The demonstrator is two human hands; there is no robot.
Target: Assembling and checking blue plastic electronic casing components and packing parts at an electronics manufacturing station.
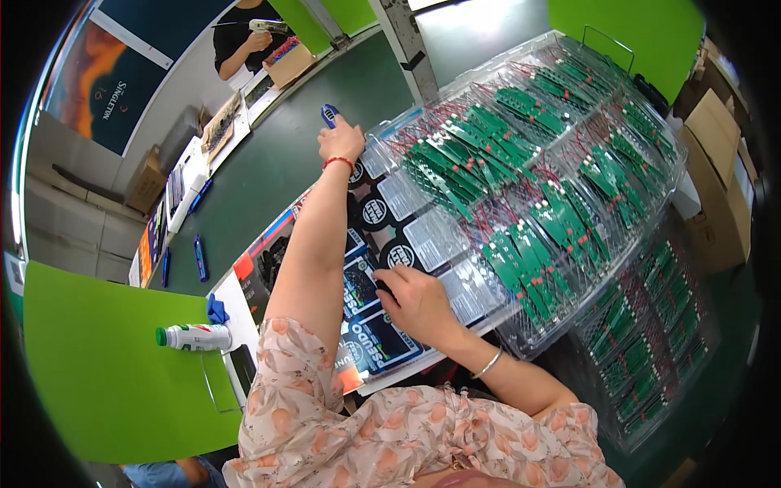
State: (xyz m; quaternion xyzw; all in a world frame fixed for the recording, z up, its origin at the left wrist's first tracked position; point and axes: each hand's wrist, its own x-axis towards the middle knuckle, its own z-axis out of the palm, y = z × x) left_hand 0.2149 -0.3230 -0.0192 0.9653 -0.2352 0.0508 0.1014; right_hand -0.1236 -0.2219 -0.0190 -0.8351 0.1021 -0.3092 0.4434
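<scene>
Hands at a crowded tabletop (268, 163)
Left hand (340, 140), upper centre, fingers closed on a blue tool (329, 115); right hand (416, 299) fingers curled, holding unclear; clear trays of green circuit boards (537, 187) fill the right.

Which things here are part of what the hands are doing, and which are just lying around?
In use: left hand holding a blue tool; right hand on the clear tray; green circuit boards.
Lying about: white bottle, blue cloth, blue pens, cardboard boxes.

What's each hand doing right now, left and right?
Left hand: closed on a small blue tool.
Right hand: fingers curled, pressing a dark part on the clear tray.
</scene>
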